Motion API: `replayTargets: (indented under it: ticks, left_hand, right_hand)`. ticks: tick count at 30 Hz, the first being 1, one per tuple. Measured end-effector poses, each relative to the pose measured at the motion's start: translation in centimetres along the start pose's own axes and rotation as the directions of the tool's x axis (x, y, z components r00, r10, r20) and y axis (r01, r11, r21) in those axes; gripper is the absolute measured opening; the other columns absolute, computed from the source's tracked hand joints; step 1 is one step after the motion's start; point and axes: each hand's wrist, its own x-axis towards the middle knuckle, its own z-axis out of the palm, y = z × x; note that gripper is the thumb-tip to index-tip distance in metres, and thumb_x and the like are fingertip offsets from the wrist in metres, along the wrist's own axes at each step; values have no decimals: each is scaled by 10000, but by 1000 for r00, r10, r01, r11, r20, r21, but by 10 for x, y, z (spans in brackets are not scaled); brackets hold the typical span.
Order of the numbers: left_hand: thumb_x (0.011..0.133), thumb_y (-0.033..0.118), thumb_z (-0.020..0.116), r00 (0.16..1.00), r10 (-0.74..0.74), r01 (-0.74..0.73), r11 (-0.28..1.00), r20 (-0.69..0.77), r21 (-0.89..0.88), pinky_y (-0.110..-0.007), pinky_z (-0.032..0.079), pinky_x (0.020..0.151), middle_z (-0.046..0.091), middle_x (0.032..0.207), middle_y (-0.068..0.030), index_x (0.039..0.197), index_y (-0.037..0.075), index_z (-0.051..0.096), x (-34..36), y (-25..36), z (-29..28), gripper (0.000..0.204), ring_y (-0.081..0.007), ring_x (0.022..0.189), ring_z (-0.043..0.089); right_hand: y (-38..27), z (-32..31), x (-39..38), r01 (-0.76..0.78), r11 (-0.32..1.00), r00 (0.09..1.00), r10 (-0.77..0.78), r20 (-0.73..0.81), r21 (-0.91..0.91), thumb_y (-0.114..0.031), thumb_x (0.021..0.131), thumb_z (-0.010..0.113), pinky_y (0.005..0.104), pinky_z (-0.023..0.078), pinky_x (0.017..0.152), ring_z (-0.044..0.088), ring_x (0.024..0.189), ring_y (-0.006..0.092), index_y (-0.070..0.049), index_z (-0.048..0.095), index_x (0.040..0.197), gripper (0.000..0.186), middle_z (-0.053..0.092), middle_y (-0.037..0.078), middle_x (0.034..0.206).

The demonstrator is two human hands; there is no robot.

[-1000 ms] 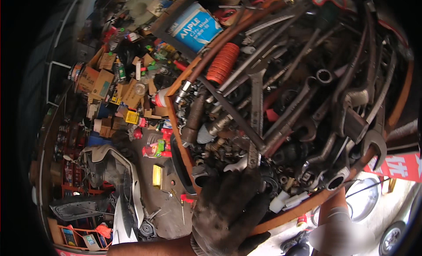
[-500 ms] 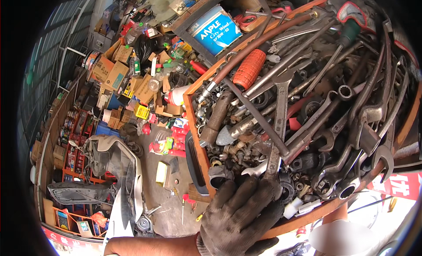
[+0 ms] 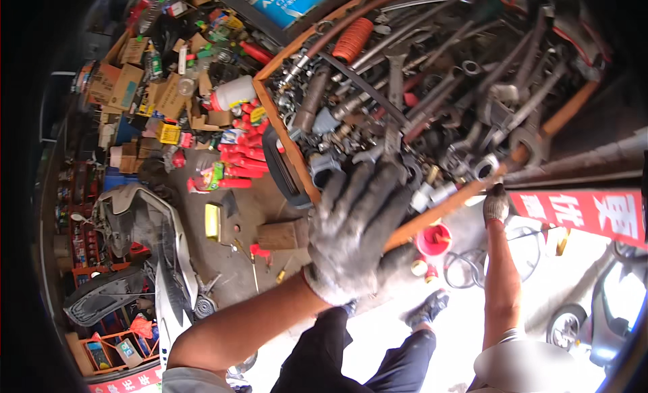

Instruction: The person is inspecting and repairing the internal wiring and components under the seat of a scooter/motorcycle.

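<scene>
A wooden box (image 3: 445,209) heaped with metal tools lies across the upper right. My left hand (image 3: 354,224), in a dirty grey work glove, clasps its near rim, fingers over the edge beside the lower end of a wrench (image 3: 393,96). Further right, my right hand (image 3: 497,202), also gloved, is closed at the rim; its fingertips are partly hidden. In the box lie an orange-handled tool (image 3: 352,40), a tubular socket (image 3: 312,102), several spanners and small nuts and fittings. Red-edged gloves (image 3: 580,38) rest on its far right part.
Below the box are a red bucket (image 3: 433,239), a wooden block (image 3: 280,234) and a yellow box (image 3: 213,221). To the left stand motorcycle body panels (image 3: 145,217) and stacked cartons (image 3: 121,86). A red banner (image 3: 580,214) borders the right, with a parked vehicle (image 3: 604,325) beyond.
The view has shifted, so the box sits higher in the picture and my legs show. My left hand stays at the same rim. My right hand, hidden before, now shows at the box's right edge.
</scene>
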Motion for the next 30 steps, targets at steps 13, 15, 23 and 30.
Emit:
replayTargets:
  ticks: [13,15,23,30]
  left_hand:
    - [880,479,497,967,-48,27,996,-252,-89,-522,267,1089,453,1332,-165,1234,31,535,-30,35,-37,572,-357,1268,395]
    - [879,386,525,978,-41,0,980,-203,-201,-499,283,1087,453,1335,-122,1225,83,551,-71,61,-43,461,-316,1266,402]
    - [882,357,548,788,-257,531,744,560,-405,-473,460,892,570,1185,-177,1266,94,493,-219,183,-82,469,-328,1073,578]
    - [927,381,527,440,-852,767,193,283,-612,-467,482,692,647,874,-201,1005,76,587,-356,83,-94,321,-398,828,620]
  right_hand:
    - [26,-275,-350,-472,241,677,716,173,848,-331,945,489,278,359,401,387,483,95,-97,556,870,255,408,-37,604]
    - [9,-303,-378,-491,271,737,637,228,828,-323,953,485,265,361,399,381,481,80,-106,557,855,249,402,-43,600]
    - [-163,-311,-406,-574,447,795,105,597,686,-301,974,482,253,350,348,387,440,80,-107,523,786,273,431,-29,585]
    - [-397,-287,-428,-250,561,704,-455,546,789,-246,954,507,264,425,443,496,512,112,-23,579,1070,262,516,32,674]
